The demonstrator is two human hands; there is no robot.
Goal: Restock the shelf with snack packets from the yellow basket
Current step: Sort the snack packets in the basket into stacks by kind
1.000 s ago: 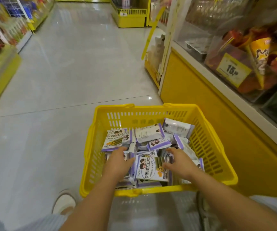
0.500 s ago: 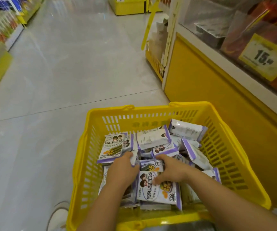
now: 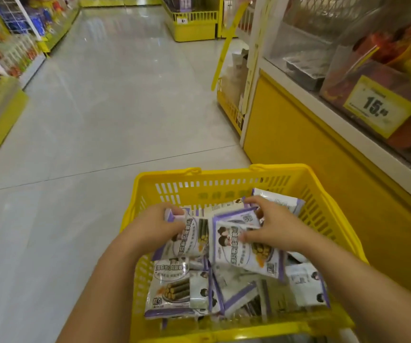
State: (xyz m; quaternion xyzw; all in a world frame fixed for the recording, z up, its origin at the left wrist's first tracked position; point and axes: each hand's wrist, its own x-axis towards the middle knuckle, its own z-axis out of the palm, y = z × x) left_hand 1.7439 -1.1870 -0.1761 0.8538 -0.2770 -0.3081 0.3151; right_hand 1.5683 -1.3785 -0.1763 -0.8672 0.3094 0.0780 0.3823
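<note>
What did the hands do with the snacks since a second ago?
Both hands were down among the packets, reaching in. Now the left hand grips a packet and the right hand grips a small bunch, both raised above the pile. The basket stays beside the shelf, with the other packets lying in it.

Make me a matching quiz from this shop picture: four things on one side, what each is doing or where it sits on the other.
1 left hand
2 right hand
3 price tag
4 yellow basket

a fixed on the shelf bin front
b grips the green-rolls packet
c contains loose packets
d grips the cartoon-faces packet

Pairs: 1-b; 2-d; 3-a; 4-c
</note>
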